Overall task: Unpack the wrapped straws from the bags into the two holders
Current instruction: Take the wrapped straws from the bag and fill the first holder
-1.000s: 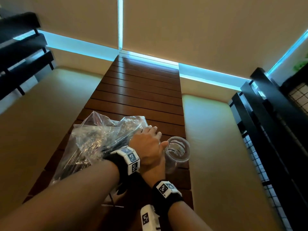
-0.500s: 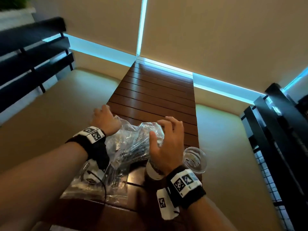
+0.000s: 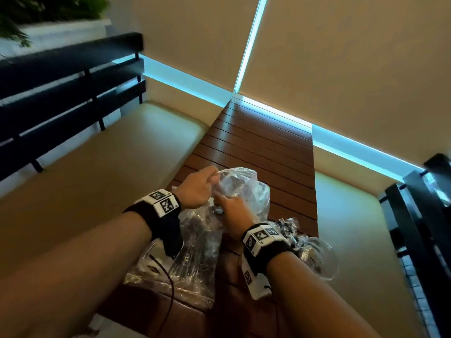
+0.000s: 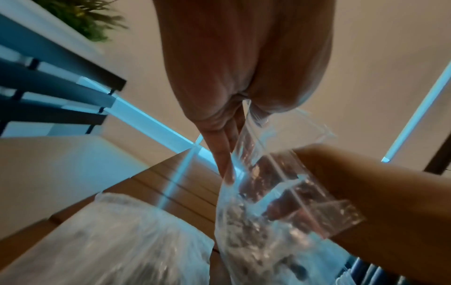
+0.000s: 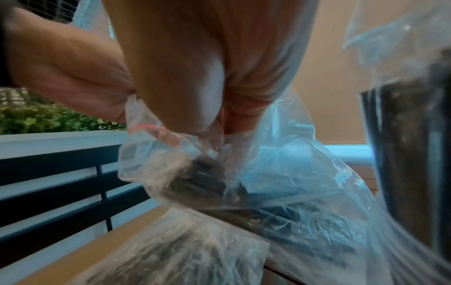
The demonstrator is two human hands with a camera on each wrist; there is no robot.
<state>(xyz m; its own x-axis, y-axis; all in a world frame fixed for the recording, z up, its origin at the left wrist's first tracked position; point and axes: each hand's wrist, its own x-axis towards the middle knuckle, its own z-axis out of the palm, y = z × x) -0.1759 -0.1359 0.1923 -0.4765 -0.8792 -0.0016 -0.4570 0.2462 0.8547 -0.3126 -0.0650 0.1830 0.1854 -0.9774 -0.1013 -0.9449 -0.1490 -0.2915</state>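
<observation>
A clear plastic bag (image 3: 246, 189) of dark wrapped straws (image 5: 207, 179) stands raised over the wooden table (image 3: 256, 147). My left hand (image 3: 212, 178) pinches the upper edge of its mouth, and the pinch on the bag (image 4: 256, 123) also shows from the left wrist. My right hand (image 3: 223, 203) grips the opposite side of the mouth, with the fingers (image 5: 195, 115) curled on the plastic. A second bag (image 3: 175, 276) of straws lies flat under my left forearm. A clear cup holder (image 3: 322, 259) sits by my right wrist with dark straws (image 5: 410, 154) in it.
Cream bench cushions (image 3: 109, 154) flank the table on both sides. Dark slatted railings (image 3: 61, 93) stand at left and right (image 3: 419, 228). A beige wall with blue light strips (image 3: 353, 147) closes the far end. The table's far half is bare wood.
Both hands have come together at the bag's mouth, from resting spread on its sides. The bag's top is now pulled upward, and the camera view has swung right.
</observation>
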